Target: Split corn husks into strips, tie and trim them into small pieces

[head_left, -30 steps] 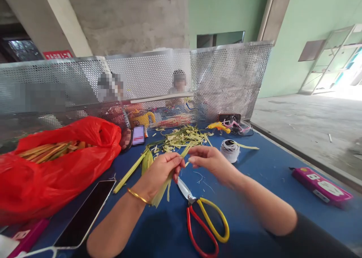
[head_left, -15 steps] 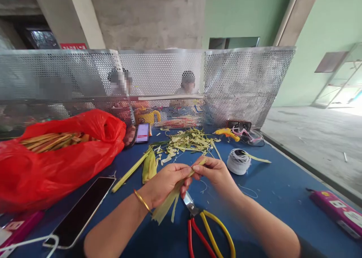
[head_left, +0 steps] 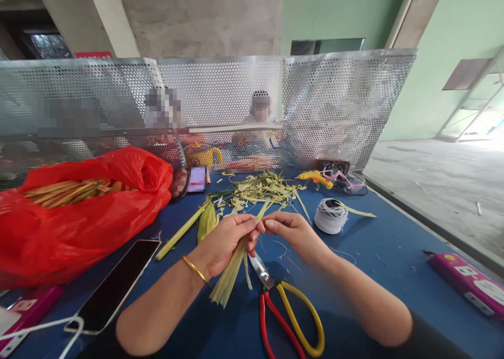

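Observation:
My left hand (head_left: 232, 239) grips a bundle of pale green husk strips (head_left: 229, 279), whose loose ends hang down toward me and whose narrow tip points away. My right hand (head_left: 284, 228) is beside its fingertips, thumb and forefinger pinched together; whatever lies between them is too small to make out. Just below my hands lie scissors (head_left: 268, 281) with one red and one yellow handle. A heap of husk scraps (head_left: 263, 188) lies beyond, with a green husk piece (head_left: 207, 221) and a long stalk (head_left: 181, 233) to the left.
A red plastic bag (head_left: 90, 233) of dry strips and a dark phone (head_left: 118, 285) are at left. White yarn (head_left: 331, 217), a yellow glue gun (head_left: 315, 178) and a purple box (head_left: 466, 283) are at right. A perforated metal screen (head_left: 228, 96) stands behind, people beyond.
My right fingers have come off the bundle's tip and moved slightly right. The bundle now stands more upright in my left hand. The view has shifted slightly.

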Action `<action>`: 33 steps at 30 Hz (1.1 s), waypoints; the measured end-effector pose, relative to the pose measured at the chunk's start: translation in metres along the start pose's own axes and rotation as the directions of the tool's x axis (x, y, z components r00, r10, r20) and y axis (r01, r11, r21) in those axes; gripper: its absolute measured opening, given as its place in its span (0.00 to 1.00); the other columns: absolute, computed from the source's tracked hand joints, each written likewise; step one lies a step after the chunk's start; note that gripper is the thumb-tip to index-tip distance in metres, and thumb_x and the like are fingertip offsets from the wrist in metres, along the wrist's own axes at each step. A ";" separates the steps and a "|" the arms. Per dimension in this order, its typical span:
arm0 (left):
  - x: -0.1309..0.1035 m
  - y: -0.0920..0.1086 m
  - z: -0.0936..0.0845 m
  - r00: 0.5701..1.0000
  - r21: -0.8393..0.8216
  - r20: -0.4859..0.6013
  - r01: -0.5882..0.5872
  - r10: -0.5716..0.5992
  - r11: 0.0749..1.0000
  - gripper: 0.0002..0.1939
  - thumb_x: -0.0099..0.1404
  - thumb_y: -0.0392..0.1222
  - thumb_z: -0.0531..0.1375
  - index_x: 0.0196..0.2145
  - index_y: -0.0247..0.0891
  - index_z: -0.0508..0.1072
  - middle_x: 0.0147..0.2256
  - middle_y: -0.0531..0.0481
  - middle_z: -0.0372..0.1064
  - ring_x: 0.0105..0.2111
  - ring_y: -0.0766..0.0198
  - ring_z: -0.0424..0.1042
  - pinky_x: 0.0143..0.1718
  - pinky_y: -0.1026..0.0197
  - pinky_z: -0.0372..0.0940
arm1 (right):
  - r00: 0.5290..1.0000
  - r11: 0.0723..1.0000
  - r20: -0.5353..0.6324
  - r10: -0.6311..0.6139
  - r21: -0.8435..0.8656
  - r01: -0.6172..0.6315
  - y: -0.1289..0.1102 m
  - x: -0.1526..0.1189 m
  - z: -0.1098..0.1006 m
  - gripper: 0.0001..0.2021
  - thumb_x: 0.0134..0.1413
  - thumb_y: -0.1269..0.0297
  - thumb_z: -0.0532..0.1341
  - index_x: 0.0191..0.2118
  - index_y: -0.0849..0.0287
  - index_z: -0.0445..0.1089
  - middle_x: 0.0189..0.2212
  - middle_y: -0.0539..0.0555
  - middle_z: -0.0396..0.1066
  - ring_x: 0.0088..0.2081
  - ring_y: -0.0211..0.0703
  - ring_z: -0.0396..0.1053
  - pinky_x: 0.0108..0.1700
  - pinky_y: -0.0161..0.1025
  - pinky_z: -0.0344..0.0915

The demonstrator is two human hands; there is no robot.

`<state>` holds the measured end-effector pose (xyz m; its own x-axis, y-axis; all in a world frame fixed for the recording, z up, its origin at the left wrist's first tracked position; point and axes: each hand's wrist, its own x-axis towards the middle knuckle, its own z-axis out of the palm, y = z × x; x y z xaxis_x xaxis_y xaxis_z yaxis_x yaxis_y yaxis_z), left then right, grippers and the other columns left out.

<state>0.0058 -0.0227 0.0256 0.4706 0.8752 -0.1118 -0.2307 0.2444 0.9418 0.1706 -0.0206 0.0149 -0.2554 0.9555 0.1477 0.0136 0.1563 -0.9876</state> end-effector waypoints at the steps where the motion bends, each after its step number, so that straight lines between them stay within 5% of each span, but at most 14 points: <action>1: 0.000 0.001 -0.001 1.000 -0.019 0.000 0.005 -0.005 1.000 0.12 0.52 0.46 0.66 0.25 0.34 0.72 0.19 0.57 0.58 0.17 0.73 0.57 0.20 0.66 0.60 | 0.999 1.000 0.043 0.022 -0.017 -0.021 0.002 0.001 -0.001 0.14 0.43 0.54 0.66 0.29 0.61 0.75 0.26 0.50 0.72 0.31 0.38 0.65 0.39 0.38 0.60; 5: 0.001 0.000 -0.002 1.000 -0.038 0.004 0.015 -0.015 0.999 0.12 0.51 0.46 0.66 0.25 0.34 0.72 0.19 0.57 0.57 0.17 0.73 0.57 0.20 0.66 0.59 | 0.993 0.999 0.109 0.037 -0.030 -0.034 0.011 0.000 -0.001 0.13 0.41 0.56 0.67 0.27 0.62 0.73 0.24 0.50 0.71 0.30 0.38 0.65 0.38 0.38 0.60; 11: 0.003 -0.004 0.000 0.997 -0.076 -0.073 0.023 -0.029 0.997 0.12 0.51 0.45 0.66 0.27 0.32 0.74 0.19 0.58 0.58 0.16 0.75 0.56 0.18 0.68 0.55 | 1.000 0.997 -0.012 -0.025 -0.078 0.024 0.009 0.000 -0.001 0.13 0.43 0.55 0.65 0.23 0.60 0.68 0.21 0.48 0.68 0.27 0.36 0.63 0.33 0.36 0.59; 18: 0.005 -0.005 -0.001 0.991 -0.014 -0.129 0.027 -0.029 1.000 0.11 0.53 0.43 0.65 0.29 0.31 0.75 0.19 0.57 0.59 0.16 0.74 0.57 0.19 0.67 0.56 | 0.996 0.986 -0.019 0.091 0.145 -0.088 -0.004 0.000 -0.007 0.14 0.41 0.54 0.66 0.24 0.60 0.65 0.22 0.48 0.70 0.24 0.36 0.69 0.31 0.36 0.64; 24: 0.003 -0.006 -0.004 0.996 0.104 -0.066 0.062 -0.055 0.993 0.11 0.54 0.46 0.64 0.26 0.33 0.73 0.18 0.57 0.59 0.16 0.73 0.58 0.20 0.66 0.58 | 0.991 0.970 -0.013 0.132 0.206 -0.126 -0.008 -0.001 -0.012 0.17 0.42 0.51 0.65 0.24 0.60 0.62 0.17 0.43 0.62 0.13 0.25 0.50 0.16 0.29 0.47; 30: 0.006 -0.008 -0.007 0.996 0.308 -0.088 0.015 0.013 0.951 0.10 0.57 0.45 0.59 0.25 0.34 0.71 0.18 0.57 0.58 0.16 0.73 0.57 0.19 0.67 0.57 | 0.991 0.991 -0.117 -0.070 -0.118 0.056 -0.007 0.002 -0.016 0.12 0.50 0.56 0.58 0.24 0.58 0.60 0.17 0.44 0.58 0.17 0.29 0.49 0.19 0.30 0.46; 33: 0.007 -0.010 -0.008 0.995 0.424 -0.099 0.014 0.032 0.905 0.10 0.59 0.44 0.55 0.25 0.36 0.70 0.18 0.58 0.57 0.16 0.72 0.57 0.18 0.67 0.55 | 0.948 0.868 -0.115 -0.296 -0.448 0.217 -0.008 -0.001 -0.016 0.09 0.54 0.62 0.54 0.25 0.57 0.59 0.18 0.45 0.58 0.21 0.33 0.53 0.24 0.31 0.51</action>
<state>0.0042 -0.0157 0.0133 0.3762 0.9196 -0.1129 0.1588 0.0560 0.9857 0.1868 -0.0190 0.0231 -0.1354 0.8885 0.4384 0.3893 0.4546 -0.8011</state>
